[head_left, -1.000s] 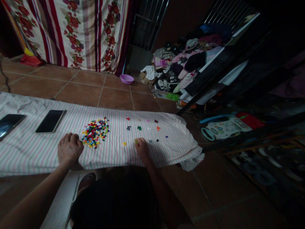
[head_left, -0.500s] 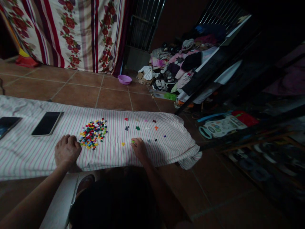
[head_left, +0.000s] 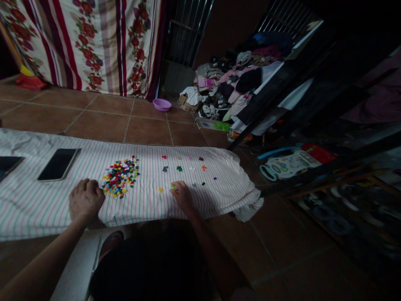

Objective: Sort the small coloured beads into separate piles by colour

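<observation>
My left hand (head_left: pixel 86 198) rests on the striped cloth with its fingers curled into a loose fist, nothing visible in it. Just right of it lies a heap of small multicoloured plastic pieces (head_left: pixel 120 177). My right hand (head_left: pixel 183 196) is lowered to the cloth, thumb and forefinger pinched around light green pieces (head_left: pixel 173 187). Beside these fingers, on the left, sits a small yellow group (head_left: pixel 160 190). Small single-colour groups are spread around: red (head_left: pixel 164 157), grey (head_left: pixel 165 169), dark green (head_left: pixel 179 168), orange (head_left: pixel 204 168), black (head_left: pixel 203 183) and blue (head_left: pixel 214 178).
A phone (head_left: pixel 58 164) lies left of the heap, with another dark device (head_left: pixel 9 165) at the left edge. Beyond the cloth-covered surface (head_left: pixel 140 209), a purple basin (head_left: pixel 162 105) stands on the tiled floor. Piled clothes (head_left: pixel 232 79) and a dark slanted post (head_left: pixel 247 136) are at right.
The view has shifted slightly. My right fingers have parted a little from the light green pieces, showing more of them. My left hand keeps its place beside the heap.
</observation>
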Tool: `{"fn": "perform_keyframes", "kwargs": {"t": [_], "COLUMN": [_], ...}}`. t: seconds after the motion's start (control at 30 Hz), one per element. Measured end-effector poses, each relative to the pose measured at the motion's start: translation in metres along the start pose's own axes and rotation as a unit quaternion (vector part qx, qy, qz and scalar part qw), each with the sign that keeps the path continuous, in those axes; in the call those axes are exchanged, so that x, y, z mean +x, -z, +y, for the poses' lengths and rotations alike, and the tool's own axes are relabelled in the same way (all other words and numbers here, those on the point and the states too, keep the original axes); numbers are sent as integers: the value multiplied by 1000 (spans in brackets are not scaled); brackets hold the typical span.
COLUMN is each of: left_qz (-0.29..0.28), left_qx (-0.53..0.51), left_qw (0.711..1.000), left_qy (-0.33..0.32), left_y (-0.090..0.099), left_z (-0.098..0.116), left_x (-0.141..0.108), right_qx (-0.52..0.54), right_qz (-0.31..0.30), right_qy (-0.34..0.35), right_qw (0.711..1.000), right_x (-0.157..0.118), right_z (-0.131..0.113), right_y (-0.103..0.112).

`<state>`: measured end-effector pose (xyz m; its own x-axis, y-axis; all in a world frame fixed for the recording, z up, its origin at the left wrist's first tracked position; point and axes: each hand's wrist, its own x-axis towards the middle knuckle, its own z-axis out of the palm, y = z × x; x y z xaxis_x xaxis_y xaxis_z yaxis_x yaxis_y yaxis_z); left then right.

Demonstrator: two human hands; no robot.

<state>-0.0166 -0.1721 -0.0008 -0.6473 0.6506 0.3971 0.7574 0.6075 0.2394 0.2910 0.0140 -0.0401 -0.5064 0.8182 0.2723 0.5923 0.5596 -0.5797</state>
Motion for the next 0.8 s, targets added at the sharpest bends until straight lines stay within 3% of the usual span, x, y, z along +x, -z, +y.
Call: {"fn": "perform_keyframes", "kwargs": {"t": [0.2, 0.33, 0.47, 0.6, 0.8], "left_qz": [-17, -14, -10, -28, -41], "left_qx": [-11, -13, -14, -7, -12], "left_qw": [1000, 1000, 1000, 1000, 999], "left_qy": [4, 3, 8, 4, 8], "left_y": [2, 1, 1, 3, 2], "left_z": [0, 0, 0, 0, -2], "left_x": [0, -1, 0, 1, 1], "right_qx": [20, 1, -99, -161, -143], "right_qz": [13, 79, 141, 116, 90], "right_qy": [13, 8, -53, -91, -44], "right_qw": [1000, 997, 983, 976, 985], "right_x": [-3, -4, -4, -3, -6], "right_z": [0, 13, 39, 58, 62], "right_y": [1, 16, 40, 47, 33]}}
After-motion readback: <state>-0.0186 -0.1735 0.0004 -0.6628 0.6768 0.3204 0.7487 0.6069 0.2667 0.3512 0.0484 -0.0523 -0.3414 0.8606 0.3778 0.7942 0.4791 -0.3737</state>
